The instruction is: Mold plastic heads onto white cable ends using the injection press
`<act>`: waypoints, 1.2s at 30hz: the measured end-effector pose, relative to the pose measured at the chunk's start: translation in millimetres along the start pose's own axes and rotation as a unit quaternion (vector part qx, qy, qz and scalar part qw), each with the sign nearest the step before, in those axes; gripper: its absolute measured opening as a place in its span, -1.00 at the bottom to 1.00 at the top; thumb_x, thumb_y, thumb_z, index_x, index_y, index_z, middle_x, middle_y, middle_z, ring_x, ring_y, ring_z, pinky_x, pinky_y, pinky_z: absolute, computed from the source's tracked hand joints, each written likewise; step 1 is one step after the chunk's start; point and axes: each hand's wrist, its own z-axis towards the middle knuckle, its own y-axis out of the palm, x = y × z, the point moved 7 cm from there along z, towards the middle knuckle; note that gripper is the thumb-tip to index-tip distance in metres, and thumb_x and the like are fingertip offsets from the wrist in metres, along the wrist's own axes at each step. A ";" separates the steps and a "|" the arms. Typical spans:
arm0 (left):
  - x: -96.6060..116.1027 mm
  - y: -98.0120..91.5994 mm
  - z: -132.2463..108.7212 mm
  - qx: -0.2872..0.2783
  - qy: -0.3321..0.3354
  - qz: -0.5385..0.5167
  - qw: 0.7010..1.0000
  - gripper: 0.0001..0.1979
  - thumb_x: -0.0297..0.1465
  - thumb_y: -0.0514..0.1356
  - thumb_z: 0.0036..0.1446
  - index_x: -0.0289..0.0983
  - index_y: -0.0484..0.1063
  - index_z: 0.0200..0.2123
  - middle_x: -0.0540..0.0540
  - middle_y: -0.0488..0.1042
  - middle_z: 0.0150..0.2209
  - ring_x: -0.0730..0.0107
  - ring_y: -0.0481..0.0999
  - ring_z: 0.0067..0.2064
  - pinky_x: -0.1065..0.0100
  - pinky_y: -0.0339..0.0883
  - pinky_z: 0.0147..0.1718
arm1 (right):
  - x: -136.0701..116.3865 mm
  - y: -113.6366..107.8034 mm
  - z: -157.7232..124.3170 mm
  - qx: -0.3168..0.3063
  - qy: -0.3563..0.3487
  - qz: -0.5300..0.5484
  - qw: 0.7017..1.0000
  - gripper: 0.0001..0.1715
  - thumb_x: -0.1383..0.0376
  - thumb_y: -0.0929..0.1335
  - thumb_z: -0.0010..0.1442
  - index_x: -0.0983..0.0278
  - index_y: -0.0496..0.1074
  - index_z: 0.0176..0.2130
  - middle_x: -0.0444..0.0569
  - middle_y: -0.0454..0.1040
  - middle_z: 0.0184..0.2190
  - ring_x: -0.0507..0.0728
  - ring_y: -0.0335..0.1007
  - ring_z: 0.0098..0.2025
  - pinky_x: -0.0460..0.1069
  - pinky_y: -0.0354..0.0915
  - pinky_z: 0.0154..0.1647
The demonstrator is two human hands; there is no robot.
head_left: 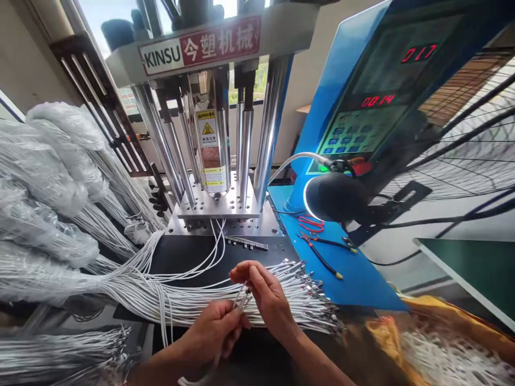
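Observation:
My left hand (221,325) is closed on a white cable (217,360) whose loose end hangs below it. Close beside it, my right hand (266,296) has its fingers curled around the small end piece (244,294) of that cable, which is partly hidden by the fingers. Both hands are over a thick bundle of white cables (185,303) lying across the black work surface, with metal connectors (309,294) at its right end. Several cables run up into the press (219,210).
Red-handled pliers (311,222) and black-handled cutters (322,256) lie on a blue mat (362,279). A metal strip (247,243) sits before the press. A round lamp (336,197) stands right. Plastic-wrapped cable bundles (40,177) fill the left; a yellow bag (454,316) sits lower right.

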 end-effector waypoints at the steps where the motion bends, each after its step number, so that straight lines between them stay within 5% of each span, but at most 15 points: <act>1: 2.3 -0.7 3.2 0.005 0.017 0.012 1.000 -0.46 0.12 0.15 0.10 -0.30 0.37 -0.46 0.08 0.24 -0.65 0.59 0.12 -0.70 0.47 -0.08 -0.73 | 2.1 2.3 -0.2 -0.034 0.006 -0.075 0.997 -0.60 -0.02 0.28 0.30 0.22 0.50 -0.22 -0.01 0.52 -0.31 0.18 0.48 -0.20 0.08 0.38 -0.08; 6: 8.9 -12.5 12.4 0.056 0.070 0.034 0.995 -0.48 0.06 0.10 0.17 -0.25 0.28 -0.57 0.07 0.20 -0.72 0.55 0.11 -0.71 0.43 -0.10 -0.72 | 10.3 12.5 -3.7 -0.109 -0.050 -0.281 0.952 -0.53 0.02 0.19 0.36 0.18 0.49 0.02 0.08 0.53 -0.03 0.26 0.45 0.01 0.16 0.32 0.08; 9: 12.4 -20.0 9.8 0.084 0.088 0.055 0.991 -0.48 0.02 0.08 0.21 -0.25 0.33 -0.58 0.07 0.19 -0.74 0.54 0.11 -0.72 0.43 -0.10 -0.73 | 13.3 18.0 3.6 -0.163 -0.076 -0.343 0.922 -0.57 0.11 0.17 0.39 0.18 0.50 0.01 0.07 0.55 -0.05 0.24 0.47 -0.01 0.14 0.33 0.05; 11: 14.1 -27.4 7.9 0.105 0.094 0.069 0.988 -0.55 -0.02 0.11 0.20 -0.27 0.39 -0.51 0.04 0.28 -0.68 0.53 0.18 -0.70 0.46 -0.02 -0.73 | 3.5 7.0 22.3 -0.133 -0.124 -0.396 0.900 -0.63 0.22 0.20 0.37 0.19 0.47 0.04 0.06 0.53 -0.02 0.22 0.45 0.01 0.11 0.33 0.05; 14: 16.6 -44.0 9.2 0.153 0.103 0.067 0.981 -0.60 -0.06 0.18 0.14 -0.32 0.44 -0.40 -0.02 0.41 -0.54 0.52 0.29 -0.65 0.48 0.14 -0.72 | -19.5 -28.7 60.5 -0.011 -0.188 -0.503 0.844 -0.57 0.50 0.27 0.21 0.28 0.43 0.05 0.17 0.46 0.04 0.27 0.33 0.11 0.15 0.18 0.15; 19: 18.0 -60.7 20.7 0.192 0.108 0.008 0.975 -0.57 -0.05 0.19 0.12 -0.36 0.45 -0.31 0.03 0.36 -0.53 0.57 0.26 -0.63 0.52 0.16 -0.71 | -24.8 -62.7 96.0 0.003 -0.142 -0.549 0.824 -0.68 0.67 0.26 0.06 0.33 0.44 -0.37 -0.08 0.43 -0.42 0.09 0.37 -0.20 -0.01 0.18 -0.08; 26: 18.5 -60.2 29.5 0.201 0.133 0.043 0.970 -0.55 -0.02 0.17 0.16 -0.35 0.44 -0.42 0.08 0.28 -0.65 0.62 0.12 -0.71 0.52 -0.02 -0.74 | -21.0 -64.5 85.7 -0.032 -0.047 -0.533 0.844 -0.75 0.59 0.32 0.01 0.29 0.25 -0.51 -0.26 0.19 -0.61 -0.10 0.12 -0.55 -0.14 -0.06 -0.50; 30: 16.5 -59.4 35.9 0.206 0.134 -0.004 0.969 -0.57 -0.03 0.19 0.14 -0.34 0.43 -0.30 0.11 0.26 -0.60 0.66 0.03 -0.70 0.52 -0.10 -0.75 | 7.4 -52.9 56.4 -0.084 0.156 -0.287 0.941 -0.85 0.33 0.35 0.08 0.22 0.23 -0.41 -0.33 0.08 -0.68 -0.08 -0.07 -0.67 -0.15 -0.14 -0.64; 32: 16.0 -54.6 40.1 0.190 0.127 -0.039 0.973 -0.58 -0.04 0.21 0.13 -0.32 0.41 -0.26 0.13 0.25 -0.54 0.70 -0.01 -0.69 0.54 -0.14 -0.75 | 23.3 -38.7 39.7 -0.080 0.226 -0.126 0.963 -0.75 0.16 0.35 0.13 0.19 0.18 -0.33 -0.35 0.04 -0.64 -0.08 -0.14 -0.67 -0.16 -0.18 -0.67; 36: 16.9 -43.5 44.2 0.171 0.102 -0.061 0.978 -0.57 -0.02 0.25 0.05 -0.30 0.36 -0.30 0.15 0.22 -0.53 0.70 0.01 -0.69 0.56 -0.12 -0.76 | 35.6 -25.8 31.8 -0.029 0.191 -0.085 0.977 -0.61 -0.07 0.19 0.25 0.18 0.22 -0.30 -0.31 0.07 -0.62 -0.06 -0.22 -0.69 -0.12 -0.23 -0.68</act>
